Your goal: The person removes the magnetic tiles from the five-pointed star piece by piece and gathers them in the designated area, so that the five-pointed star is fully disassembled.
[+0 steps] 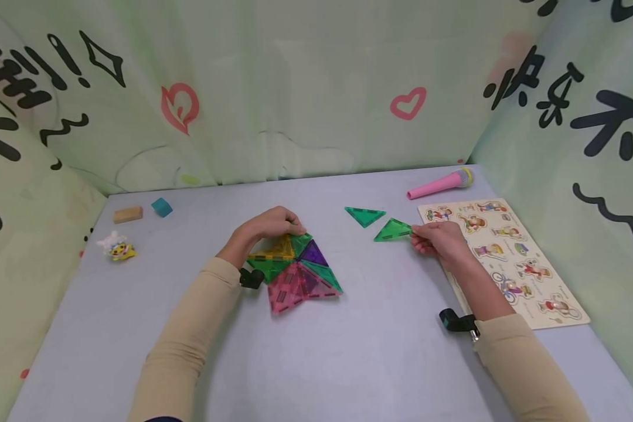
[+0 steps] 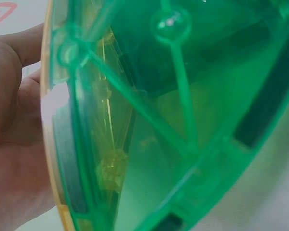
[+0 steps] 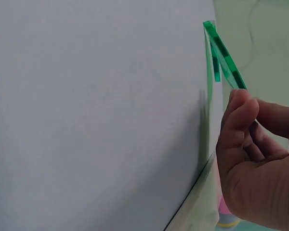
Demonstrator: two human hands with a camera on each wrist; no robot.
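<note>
At the middle of the table is a star-like build of see-through magnetic tiles (image 1: 290, 280) in green, yellow, purple and pink. My left hand (image 1: 271, 225) grips its far edge with bent fingers; the fingertips are partly hidden. In the left wrist view a green tile panel (image 2: 216, 96) fills most of the picture, with part of the hand (image 2: 12, 125) behind it. My right hand (image 1: 440, 241) pinches a green triangular magnetic tile (image 1: 392, 231) by one corner, tilted in the right wrist view. Another green triangular tile (image 1: 365, 216) lies just beyond it.
Under the right forearm lies a wooden picture puzzle board (image 1: 527, 252). A pink toy microphone (image 1: 438, 184) rests behind it. At the back left are a wooden block (image 1: 128, 214), a blue block (image 1: 162, 207) and a small yellow-and-white toy (image 1: 118, 247).
</note>
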